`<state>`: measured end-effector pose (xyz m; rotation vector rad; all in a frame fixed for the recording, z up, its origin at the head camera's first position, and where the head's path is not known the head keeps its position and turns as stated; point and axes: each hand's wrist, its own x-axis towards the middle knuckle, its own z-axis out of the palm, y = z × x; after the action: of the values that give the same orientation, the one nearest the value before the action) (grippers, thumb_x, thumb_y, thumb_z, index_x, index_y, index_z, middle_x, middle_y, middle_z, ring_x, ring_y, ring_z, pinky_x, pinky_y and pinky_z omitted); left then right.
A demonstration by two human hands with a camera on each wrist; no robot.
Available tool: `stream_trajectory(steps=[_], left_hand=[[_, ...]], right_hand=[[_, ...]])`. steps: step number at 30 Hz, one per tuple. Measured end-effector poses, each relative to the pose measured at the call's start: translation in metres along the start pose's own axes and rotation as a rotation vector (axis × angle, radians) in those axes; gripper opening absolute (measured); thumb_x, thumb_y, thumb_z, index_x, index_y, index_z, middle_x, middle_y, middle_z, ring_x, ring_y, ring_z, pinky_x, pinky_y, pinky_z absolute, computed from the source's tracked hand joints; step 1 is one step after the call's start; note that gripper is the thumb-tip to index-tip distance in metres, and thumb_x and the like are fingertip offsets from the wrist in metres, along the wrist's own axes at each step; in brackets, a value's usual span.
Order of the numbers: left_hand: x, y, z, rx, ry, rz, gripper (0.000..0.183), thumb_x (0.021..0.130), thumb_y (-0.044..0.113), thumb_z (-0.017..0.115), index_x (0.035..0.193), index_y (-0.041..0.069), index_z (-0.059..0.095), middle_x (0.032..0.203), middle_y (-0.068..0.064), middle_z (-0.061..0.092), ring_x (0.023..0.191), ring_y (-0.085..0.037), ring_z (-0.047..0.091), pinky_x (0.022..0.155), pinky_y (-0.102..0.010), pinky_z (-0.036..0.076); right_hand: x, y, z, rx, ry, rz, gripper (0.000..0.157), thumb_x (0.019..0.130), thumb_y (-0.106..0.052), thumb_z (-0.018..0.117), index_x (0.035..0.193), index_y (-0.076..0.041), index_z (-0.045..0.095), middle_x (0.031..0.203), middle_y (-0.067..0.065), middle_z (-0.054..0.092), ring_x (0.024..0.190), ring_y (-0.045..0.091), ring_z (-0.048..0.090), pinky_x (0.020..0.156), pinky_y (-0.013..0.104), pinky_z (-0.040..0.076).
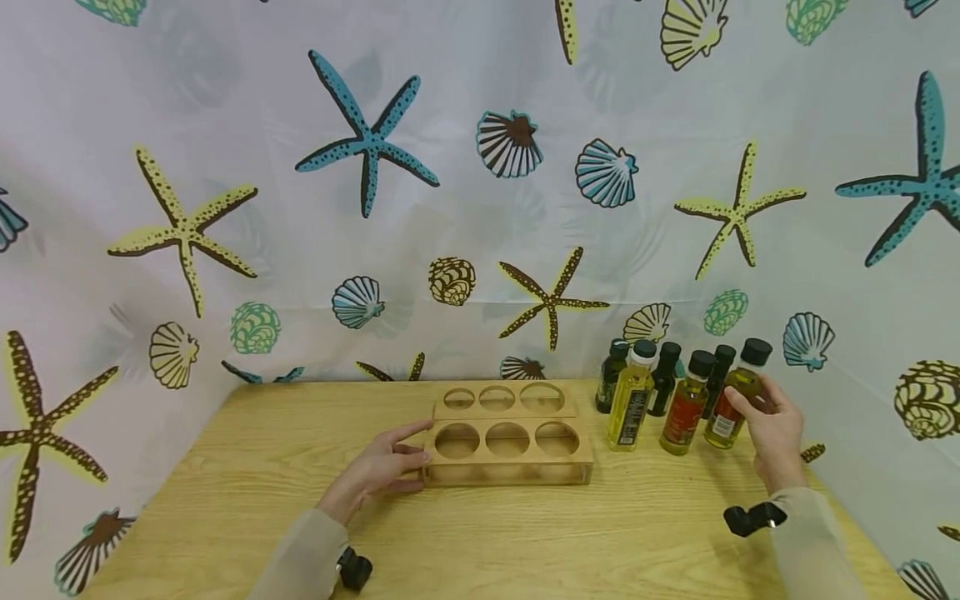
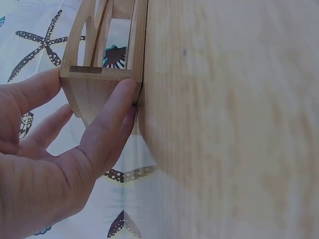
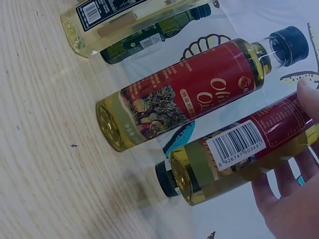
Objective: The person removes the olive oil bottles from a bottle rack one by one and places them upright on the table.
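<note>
A pale wooden bottle rack (image 1: 510, 475) with two stepped rows of round holes stands mid-table. My left hand (image 1: 382, 462) holds its left end; in the left wrist view, fingers press on the corners of the end panel (image 2: 99, 89). At the right, my right hand (image 1: 776, 429) grips an olive oil bottle (image 1: 726, 417) with a black cap and a red label. The right wrist view shows the thumb across that label and the fingers round the far side, with the barcode (image 3: 238, 144) facing the camera. A matching olive oil bottle (image 1: 682, 417) stands just left of it.
Left of the two red-labelled bottles is a yellow oil bottle (image 1: 630, 404) with a dark label. Smaller dark bottles (image 1: 663, 383) stand behind, near the patterned curtain (image 1: 465, 200) that hangs along the back and sides of the wooden table (image 1: 262, 450).
</note>
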<state>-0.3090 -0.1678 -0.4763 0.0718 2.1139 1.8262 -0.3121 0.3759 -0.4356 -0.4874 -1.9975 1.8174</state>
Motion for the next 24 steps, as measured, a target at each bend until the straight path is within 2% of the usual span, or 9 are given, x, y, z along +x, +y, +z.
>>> stream_trajectory(steps=[10, 17, 24], left_hand=[[0.001, -0.001, -0.001, 0.002, -0.01, 0.009, 0.062, 0.097, 0.011, 0.063, 0.152, 0.022, 0.039, 0.142, -0.028, 0.041, 0.116, -0.03, 0.058, 0.082, -0.044, 0.059], [0.0, 0.0, -0.002, 0.008, -0.017, 0.011, 0.061, 0.097, 0.012, 0.063, 0.152, 0.023, 0.038, 0.143, -0.028, 0.04, 0.116, -0.03, 0.057, 0.082, -0.044, 0.059], [-0.001, 0.001, -0.001, 0.023, -0.042, 0.017, 0.063, 0.098, 0.015, 0.062, 0.155, 0.021, 0.034, 0.143, -0.03, 0.038, 0.117, -0.032, 0.056, 0.084, -0.046, 0.058]], right_hand=[[0.006, 0.002, -0.002, -0.061, -0.045, 0.003, 0.081, 0.091, -0.039, 0.068, 0.157, -0.02, 0.025, 0.161, 0.009, 0.028, 0.146, 0.031, 0.03, 0.12, 0.046, 0.026], [0.01, 0.003, -0.006, -0.107, -0.12, -0.024, 0.078, 0.095, -0.034, 0.064, 0.158, -0.015, 0.022, 0.162, 0.013, 0.023, 0.147, 0.035, 0.026, 0.121, 0.05, 0.022], [0.012, 0.006, -0.009, -0.134, -0.208, -0.032, 0.081, 0.098, -0.031, 0.06, 0.159, -0.01, 0.011, 0.163, 0.016, 0.012, 0.149, 0.038, 0.016, 0.121, 0.054, 0.014]])
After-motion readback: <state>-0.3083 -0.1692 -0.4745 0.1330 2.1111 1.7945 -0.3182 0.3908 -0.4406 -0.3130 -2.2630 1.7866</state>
